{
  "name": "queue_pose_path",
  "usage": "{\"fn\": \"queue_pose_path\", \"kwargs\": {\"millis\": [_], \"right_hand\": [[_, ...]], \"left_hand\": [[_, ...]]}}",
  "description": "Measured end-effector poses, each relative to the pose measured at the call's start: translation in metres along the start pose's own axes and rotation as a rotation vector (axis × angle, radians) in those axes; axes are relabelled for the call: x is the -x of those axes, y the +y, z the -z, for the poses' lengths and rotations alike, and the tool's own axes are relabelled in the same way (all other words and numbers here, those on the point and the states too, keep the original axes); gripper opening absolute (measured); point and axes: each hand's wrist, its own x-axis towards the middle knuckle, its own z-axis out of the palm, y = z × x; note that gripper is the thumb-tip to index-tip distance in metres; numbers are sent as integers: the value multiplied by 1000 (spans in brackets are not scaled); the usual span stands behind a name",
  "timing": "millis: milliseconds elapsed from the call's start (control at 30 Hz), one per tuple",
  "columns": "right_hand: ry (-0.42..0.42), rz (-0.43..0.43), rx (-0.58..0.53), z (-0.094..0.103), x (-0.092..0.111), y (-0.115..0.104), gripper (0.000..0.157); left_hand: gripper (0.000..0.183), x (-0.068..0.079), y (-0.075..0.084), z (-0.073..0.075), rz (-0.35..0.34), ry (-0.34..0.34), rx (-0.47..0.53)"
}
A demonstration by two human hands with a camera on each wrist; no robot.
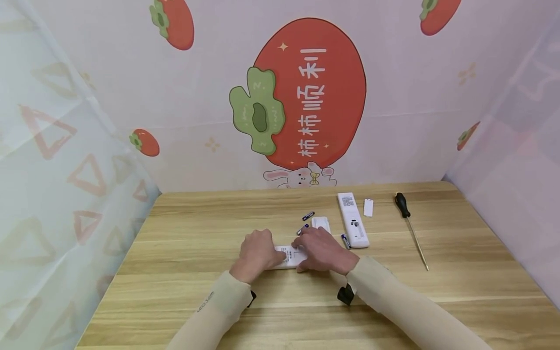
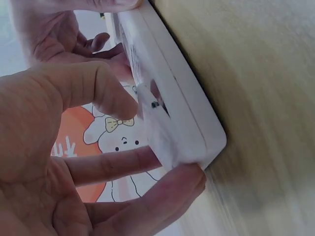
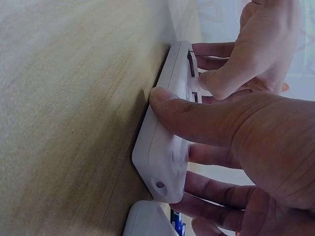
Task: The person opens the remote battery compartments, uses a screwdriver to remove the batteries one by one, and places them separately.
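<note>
A white remote control [image 1: 286,260] lies back side up on the wooden table, between both hands. My right hand [image 1: 321,249] grips it, thumb along the near side and fingers along the far side, as the right wrist view shows. At the other end, my left hand [image 1: 258,250] pinches the battery cover [image 2: 161,135] between thumb and fingers. The cover sits tilted, and a dark gap with a metal contact shows beside it in the left wrist view. How much of the compartment is filled stays hidden.
Beyond the right hand lie a small white device [image 1: 321,223] and loose batteries [image 1: 308,216]. To the right are a longer white remote [image 1: 348,211] with its compartment uncovered, a battery [image 1: 345,241] against it, a loose white cover [image 1: 368,207] and a black-handled screwdriver [image 1: 402,206].
</note>
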Motion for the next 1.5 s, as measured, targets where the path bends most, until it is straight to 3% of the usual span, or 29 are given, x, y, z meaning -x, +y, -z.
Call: {"fn": "queue_pose_path", "kwargs": {"millis": [367, 633, 1033, 1500], "right_hand": [[-12, -10, 5, 1, 0, 0, 56], [-3, -4, 14, 1, 0, 0, 56], [0, 0, 17, 1, 1, 0, 56], [-3, 5, 31, 1, 1, 0, 57]], "left_hand": [[27, 5, -5, 14, -18, -56, 96], [29, 9, -4, 18, -26, -13, 91], [24, 8, -3, 23, 30, 26, 72], [23, 11, -3, 33, 51, -49, 25]]}}
